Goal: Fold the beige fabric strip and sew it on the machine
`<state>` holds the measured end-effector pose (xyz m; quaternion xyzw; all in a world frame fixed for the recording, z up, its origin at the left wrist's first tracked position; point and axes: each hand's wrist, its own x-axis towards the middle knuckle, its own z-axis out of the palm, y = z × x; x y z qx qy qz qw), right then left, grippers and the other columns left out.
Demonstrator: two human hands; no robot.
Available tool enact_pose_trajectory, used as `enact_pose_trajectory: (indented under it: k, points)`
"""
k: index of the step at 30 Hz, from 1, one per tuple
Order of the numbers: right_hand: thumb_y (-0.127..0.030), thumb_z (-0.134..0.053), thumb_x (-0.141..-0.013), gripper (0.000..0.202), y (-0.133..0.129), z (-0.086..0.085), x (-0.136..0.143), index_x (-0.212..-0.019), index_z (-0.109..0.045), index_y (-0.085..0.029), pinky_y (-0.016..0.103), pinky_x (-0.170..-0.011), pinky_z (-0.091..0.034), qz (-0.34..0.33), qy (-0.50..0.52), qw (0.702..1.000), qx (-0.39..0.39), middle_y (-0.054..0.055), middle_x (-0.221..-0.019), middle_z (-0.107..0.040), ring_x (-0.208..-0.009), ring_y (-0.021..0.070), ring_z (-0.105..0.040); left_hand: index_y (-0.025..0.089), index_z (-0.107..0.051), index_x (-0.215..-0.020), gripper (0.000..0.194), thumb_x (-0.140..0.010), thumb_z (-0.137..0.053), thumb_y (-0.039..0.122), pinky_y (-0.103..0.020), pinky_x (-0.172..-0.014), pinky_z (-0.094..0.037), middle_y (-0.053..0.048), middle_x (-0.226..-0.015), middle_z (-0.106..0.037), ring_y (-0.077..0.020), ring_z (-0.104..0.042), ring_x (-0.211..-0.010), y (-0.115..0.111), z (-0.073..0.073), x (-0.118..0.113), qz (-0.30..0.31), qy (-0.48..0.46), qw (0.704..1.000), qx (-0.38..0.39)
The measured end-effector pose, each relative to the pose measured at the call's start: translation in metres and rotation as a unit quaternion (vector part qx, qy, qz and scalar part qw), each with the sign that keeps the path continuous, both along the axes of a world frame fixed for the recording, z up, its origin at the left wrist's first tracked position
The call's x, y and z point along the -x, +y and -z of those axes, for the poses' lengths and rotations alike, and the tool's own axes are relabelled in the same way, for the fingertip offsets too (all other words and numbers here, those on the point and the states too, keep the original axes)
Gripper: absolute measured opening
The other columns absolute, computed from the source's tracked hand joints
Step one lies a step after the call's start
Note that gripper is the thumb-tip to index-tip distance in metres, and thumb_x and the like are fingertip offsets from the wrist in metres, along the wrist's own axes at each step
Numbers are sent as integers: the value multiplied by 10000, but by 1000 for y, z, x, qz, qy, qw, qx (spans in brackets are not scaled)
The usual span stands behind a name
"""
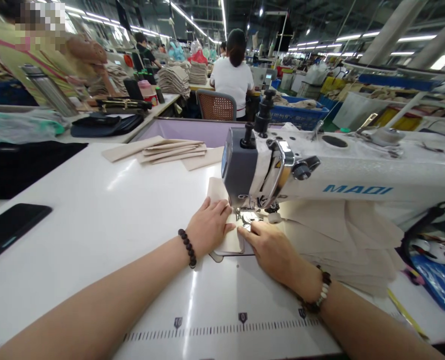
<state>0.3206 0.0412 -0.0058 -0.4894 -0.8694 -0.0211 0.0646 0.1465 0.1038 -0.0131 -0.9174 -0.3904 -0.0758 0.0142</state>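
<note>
A strip of beige fabric [230, 244] lies under the needle area of a white sewing machine [357, 172]. My left hand [209, 225] rests flat on the fabric, fingers stretched toward the presser foot. On the right side of the needle, my right hand [277, 250] has its index finger extended to the fabric's edge by the needle plate; its other fingers are curled under and partly hidden. Whether the right fingers pinch anything does not show. Larger beige fabric pieces [342, 240] are layered beneath the machine arm, right of my right hand.
Folded beige pieces [173, 151] lie at the table's back. A black phone [16, 230] and black cloth [23, 167] are on the left. A ruler scale [241, 327] marks the front. A person in white [232, 75] sits ahead; another person [38, 60] is at far left.
</note>
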Motion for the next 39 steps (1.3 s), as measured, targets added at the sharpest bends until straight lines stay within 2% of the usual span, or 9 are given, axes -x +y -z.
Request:
enact_pose_trajectory:
  k: [6, 11, 15, 18, 22, 28, 35, 39]
  points:
    - [-24, -400, -819, 291, 6, -5, 2, -1053, -537, -129, 296, -645, -367, -17, -31, 999, 18, 68, -854, -575, -748, 175, -498, 110, -533, -1088, 293, -893, -466, 318, -485, -1022, -264, -138, -1171, -524, -264, -449, -1138, 3, 2, 0, 1, -6, 1000, -2]
    - [-64, -388, -846, 218, 6, -4, -2, -964, -553, -145, 290, -644, -358, -37, -12, 999, 27, 50, -815, -560, -710, 158, -472, 83, -514, -1118, 316, -875, -507, 285, -479, -1021, -270, -152, -1181, -508, -279, -423, -1151, 3, -2, 2, 28, 9, 1000, -4]
    - [-108, -411, -840, 189, -1, -5, -10, -908, -579, -162, 289, -617, -327, -85, 19, 996, 37, 31, -756, -530, -672, 154, -437, 94, -587, -934, 166, -832, -571, 225, -349, -860, -443, -104, -1067, -554, -232, -521, -972, -10, -15, 6, 112, 25, 991, 65]
    - [-123, -426, -816, 183, -4, -7, -15, -872, -595, -166, 288, -607, -312, -135, 36, 989, 49, 29, -740, -525, -664, 152, -423, 121, -609, -798, 147, -815, -604, 267, -312, -729, -477, -62, -918, -589, -203, -547, -841, -19, -24, 8, 154, 34, 982, 108]
    - [-145, -420, -816, 198, -6, -10, -20, -888, -603, -166, 295, -581, -288, -170, 27, 984, 44, 22, -729, -521, -640, 148, -397, 129, -622, -758, 143, -832, -581, 244, -282, -665, -465, -49, -844, -593, -179, -541, -791, -23, -21, 7, 155, -1, 982, 108]
    - [-148, -397, -832, 213, -6, -15, -26, -896, -600, -163, 304, -564, -272, -178, 13, 983, 46, 12, -704, -499, -622, 148, -384, 141, -631, -722, 258, -899, -466, 232, -273, -634, -450, -39, -795, -594, -168, -531, -756, -22, -10, 8, 154, -43, 983, 93]
    - [-160, -381, -855, 246, -7, -12, -28, -1022, -560, -144, 296, -584, -293, -200, 15, 979, 45, 23, -748, -525, -633, 151, -404, 136, -631, -712, 265, -901, -457, 200, -248, -633, -443, -37, -792, -595, -149, -518, -741, -22, -14, 7, 153, -81, 978, 113]
    - [-148, -377, -852, 242, -9, -11, -25, -1011, -560, -144, 301, -568, -295, -182, 18, 982, 39, 26, -737, -531, -631, 156, -415, 135, -630, -702, 257, -893, -465, 183, -243, -639, -454, -42, -786, -594, -149, -518, -742, -22, -14, 8, 141, -107, 976, 130]
